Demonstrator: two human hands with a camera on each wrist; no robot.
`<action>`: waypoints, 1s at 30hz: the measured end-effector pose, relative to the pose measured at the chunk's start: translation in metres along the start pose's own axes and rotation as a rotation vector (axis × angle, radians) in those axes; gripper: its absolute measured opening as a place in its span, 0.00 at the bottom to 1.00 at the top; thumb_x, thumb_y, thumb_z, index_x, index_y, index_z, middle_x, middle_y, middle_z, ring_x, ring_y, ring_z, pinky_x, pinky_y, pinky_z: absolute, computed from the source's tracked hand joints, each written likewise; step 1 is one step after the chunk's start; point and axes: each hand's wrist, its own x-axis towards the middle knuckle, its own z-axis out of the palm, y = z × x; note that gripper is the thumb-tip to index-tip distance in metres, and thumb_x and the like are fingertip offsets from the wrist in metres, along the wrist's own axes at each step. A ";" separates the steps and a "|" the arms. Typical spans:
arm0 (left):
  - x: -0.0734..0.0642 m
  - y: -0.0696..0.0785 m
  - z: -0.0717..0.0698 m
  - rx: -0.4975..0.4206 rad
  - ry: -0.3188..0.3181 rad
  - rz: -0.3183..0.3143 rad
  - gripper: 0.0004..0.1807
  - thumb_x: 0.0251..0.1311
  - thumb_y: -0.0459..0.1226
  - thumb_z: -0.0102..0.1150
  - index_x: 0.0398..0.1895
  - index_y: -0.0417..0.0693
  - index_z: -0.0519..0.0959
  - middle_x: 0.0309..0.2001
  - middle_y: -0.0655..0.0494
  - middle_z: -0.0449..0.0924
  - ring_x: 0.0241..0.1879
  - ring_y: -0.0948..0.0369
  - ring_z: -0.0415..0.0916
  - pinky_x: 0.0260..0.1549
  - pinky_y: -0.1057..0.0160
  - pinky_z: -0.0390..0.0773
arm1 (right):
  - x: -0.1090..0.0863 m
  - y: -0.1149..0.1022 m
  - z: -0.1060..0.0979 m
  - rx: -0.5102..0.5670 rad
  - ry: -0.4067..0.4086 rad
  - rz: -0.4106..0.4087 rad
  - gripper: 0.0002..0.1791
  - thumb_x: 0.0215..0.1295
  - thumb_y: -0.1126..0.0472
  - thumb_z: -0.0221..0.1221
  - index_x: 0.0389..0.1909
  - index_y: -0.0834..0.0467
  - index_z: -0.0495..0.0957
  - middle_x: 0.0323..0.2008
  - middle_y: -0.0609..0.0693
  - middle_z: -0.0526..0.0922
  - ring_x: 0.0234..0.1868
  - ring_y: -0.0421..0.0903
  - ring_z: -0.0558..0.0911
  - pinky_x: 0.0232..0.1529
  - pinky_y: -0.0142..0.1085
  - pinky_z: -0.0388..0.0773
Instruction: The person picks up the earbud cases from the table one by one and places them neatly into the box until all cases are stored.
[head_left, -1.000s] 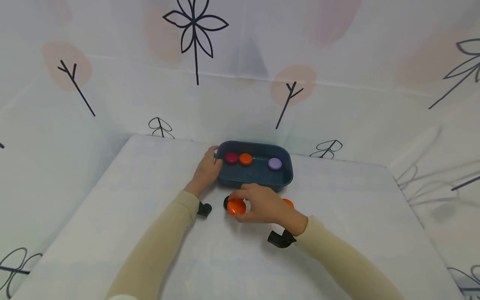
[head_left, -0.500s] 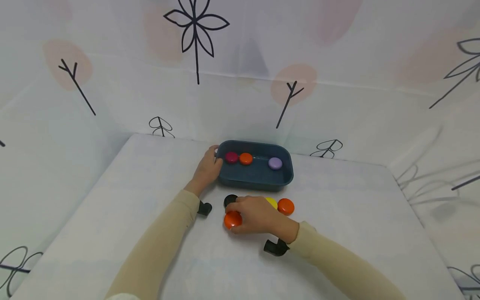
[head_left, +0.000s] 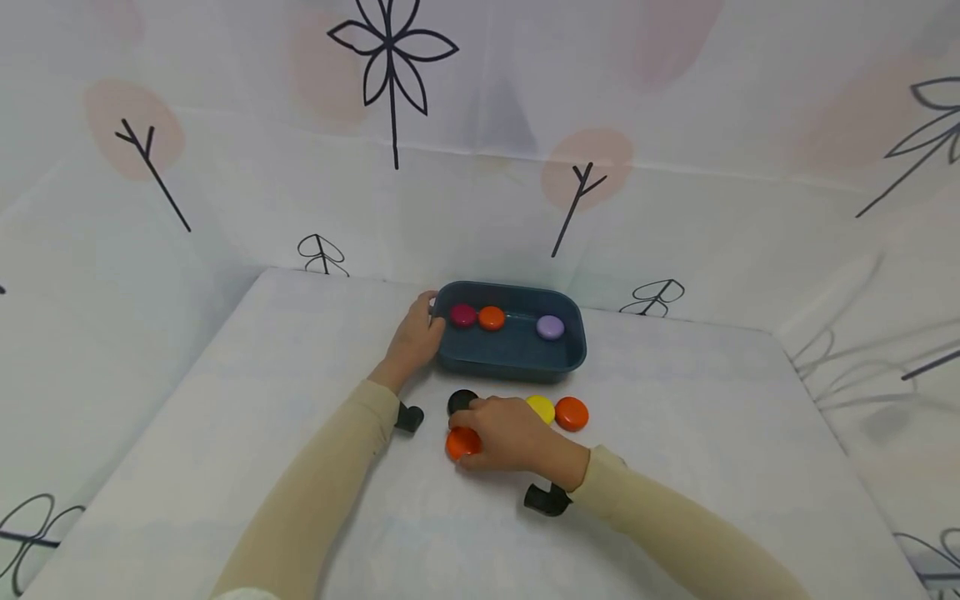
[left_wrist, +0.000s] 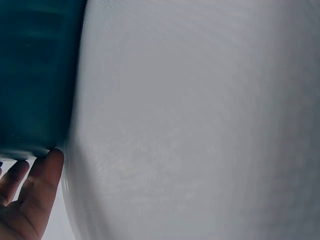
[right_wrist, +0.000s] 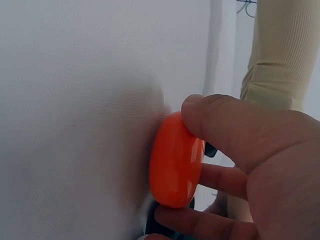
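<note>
My right hand (head_left: 506, 433) pinches a glossy orange round disc (head_left: 462, 444) between thumb and fingers. In the right wrist view the disc (right_wrist: 175, 162) stands on edge close to the white tabletop; whether it touches cannot be told. A black disc (head_left: 460, 402) lies just beyond those fingers. My left hand (head_left: 412, 337) rests against the left end of a dark teal tray (head_left: 510, 367), its fingertips (left_wrist: 52, 157) touching the outer wall. Inside the tray are a dark red disc (head_left: 462, 315), an orange one and a lilac disc (head_left: 551, 327).
A yellow disc (head_left: 542, 409), partly behind my right hand, lies beside another orange disc (head_left: 572, 413) on the white table (head_left: 420, 533). The tray stands near the back edge, before a patterned cloth backdrop (head_left: 480, 200). Each wrist wears a small black mount.
My right hand has brought the orange disc toward me and slightly left, down from near the tray. The black and yellow discs now show more. My left hand and the tray stay put.
</note>
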 end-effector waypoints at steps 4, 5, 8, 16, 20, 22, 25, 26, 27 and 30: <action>0.000 0.000 -0.001 -0.005 0.006 -0.002 0.30 0.55 0.42 0.36 0.64 0.51 0.52 0.55 0.49 0.65 0.52 0.55 0.66 0.51 0.54 0.66 | 0.001 0.000 0.001 -0.002 -0.012 0.016 0.23 0.45 0.39 0.58 0.44 0.43 0.74 0.25 0.40 0.71 0.24 0.37 0.68 0.19 0.27 0.62; 0.000 0.000 0.000 -0.004 0.006 -0.001 0.30 0.55 0.42 0.36 0.64 0.51 0.52 0.55 0.49 0.65 0.53 0.55 0.66 0.52 0.54 0.66 | 0.002 0.000 0.001 -0.004 -0.012 0.020 0.23 0.45 0.39 0.58 0.44 0.43 0.75 0.25 0.40 0.71 0.24 0.37 0.68 0.19 0.27 0.62; 0.000 -0.001 0.000 -0.001 0.003 -0.001 0.30 0.55 0.42 0.36 0.64 0.52 0.52 0.56 0.49 0.64 0.53 0.56 0.66 0.52 0.55 0.65 | 0.002 -0.001 0.001 -0.008 -0.012 0.029 0.24 0.45 0.39 0.58 0.44 0.43 0.75 0.25 0.40 0.71 0.24 0.37 0.68 0.20 0.27 0.63; -0.001 0.000 0.001 0.003 0.009 0.002 0.30 0.55 0.43 0.36 0.64 0.52 0.53 0.55 0.50 0.65 0.52 0.56 0.66 0.51 0.55 0.66 | 0.003 -0.001 0.002 -0.026 -0.010 0.037 0.24 0.46 0.39 0.58 0.44 0.43 0.74 0.25 0.40 0.72 0.23 0.37 0.68 0.20 0.27 0.63; 0.000 0.000 0.001 0.001 0.008 0.000 0.30 0.55 0.42 0.36 0.64 0.52 0.53 0.55 0.50 0.65 0.52 0.56 0.66 0.51 0.55 0.66 | 0.004 0.000 0.003 -0.025 -0.004 0.034 0.23 0.46 0.39 0.58 0.44 0.44 0.74 0.24 0.40 0.71 0.23 0.37 0.68 0.19 0.26 0.62; 0.000 -0.001 0.001 -0.001 0.005 -0.002 0.30 0.55 0.43 0.36 0.64 0.52 0.52 0.55 0.50 0.65 0.53 0.56 0.66 0.51 0.55 0.66 | 0.005 0.000 0.003 -0.028 -0.001 0.033 0.23 0.46 0.39 0.58 0.43 0.44 0.75 0.23 0.40 0.71 0.22 0.37 0.68 0.19 0.26 0.62; -0.001 -0.001 0.001 0.002 0.003 -0.004 0.30 0.55 0.43 0.36 0.64 0.53 0.52 0.56 0.50 0.64 0.53 0.56 0.65 0.52 0.55 0.65 | 0.005 0.000 0.003 -0.033 0.000 0.035 0.23 0.46 0.39 0.58 0.43 0.44 0.75 0.22 0.40 0.71 0.21 0.36 0.67 0.19 0.26 0.62; -0.001 -0.001 0.001 0.003 0.003 -0.004 0.30 0.55 0.43 0.36 0.64 0.53 0.52 0.56 0.50 0.64 0.54 0.56 0.65 0.52 0.55 0.65 | 0.005 0.000 0.003 -0.035 0.000 0.035 0.23 0.46 0.38 0.58 0.42 0.44 0.75 0.22 0.39 0.71 0.21 0.36 0.67 0.19 0.26 0.62; -0.001 -0.001 0.001 0.003 0.005 -0.003 0.30 0.55 0.43 0.36 0.64 0.52 0.52 0.56 0.50 0.64 0.54 0.56 0.65 0.53 0.55 0.65 | 0.005 0.000 0.003 -0.035 0.000 0.035 0.23 0.46 0.38 0.58 0.42 0.44 0.75 0.22 0.39 0.71 0.21 0.36 0.67 0.19 0.26 0.62; -0.002 0.000 0.001 0.003 0.012 0.001 0.29 0.55 0.43 0.35 0.64 0.52 0.53 0.56 0.50 0.64 0.54 0.56 0.65 0.53 0.55 0.65 | 0.005 0.000 0.003 -0.035 -0.003 0.037 0.24 0.45 0.38 0.58 0.43 0.44 0.74 0.22 0.39 0.72 0.22 0.36 0.68 0.19 0.26 0.62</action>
